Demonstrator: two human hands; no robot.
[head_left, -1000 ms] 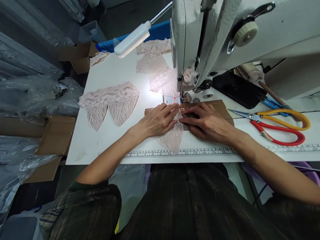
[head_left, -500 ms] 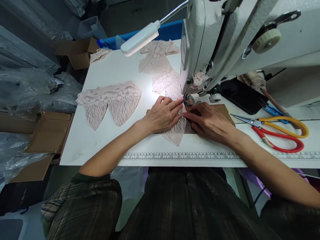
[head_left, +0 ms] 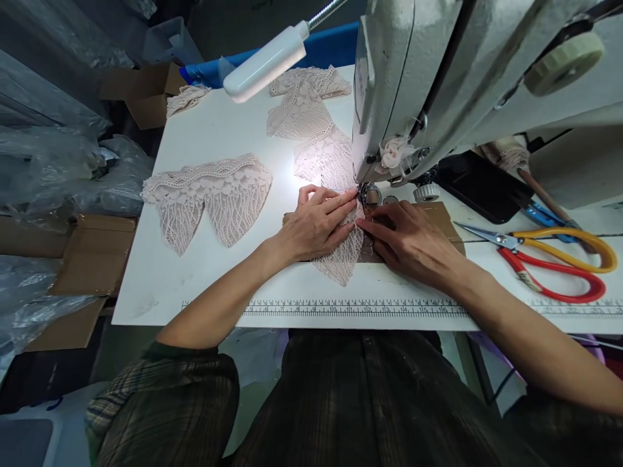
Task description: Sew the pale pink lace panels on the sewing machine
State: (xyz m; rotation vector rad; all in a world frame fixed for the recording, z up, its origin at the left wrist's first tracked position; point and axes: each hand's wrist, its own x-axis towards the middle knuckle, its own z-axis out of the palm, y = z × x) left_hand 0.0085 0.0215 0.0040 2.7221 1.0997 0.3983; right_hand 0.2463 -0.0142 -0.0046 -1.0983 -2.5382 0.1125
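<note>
My left hand (head_left: 315, 224) lies flat, fingers stretched, on a pale pink lace piece (head_left: 343, 263) just left of the presser foot (head_left: 367, 193) of a white sewing machine (head_left: 438, 78). My right hand (head_left: 406, 241) presses the same lace from the right, fingers extended toward the foot, over a brown cardboard template (head_left: 440, 217). The lace runs under the foot and continues behind it as a chain of sewn pieces (head_left: 311, 130). Both hands' fingertips almost meet at the needle.
A finished lace piece (head_left: 209, 194) lies on the white table (head_left: 195, 272) to the left. Red and yellow scissors (head_left: 549, 256) rest at right. A lamp (head_left: 265, 61) hangs above. A ruler strip (head_left: 350, 306) edges the table front. Cardboard boxes (head_left: 87, 259) and plastic bags sit left.
Both hands have slid forward with the lace toward the presser foot; less lace now hangs in front of them. The view has shifted slightly.
</note>
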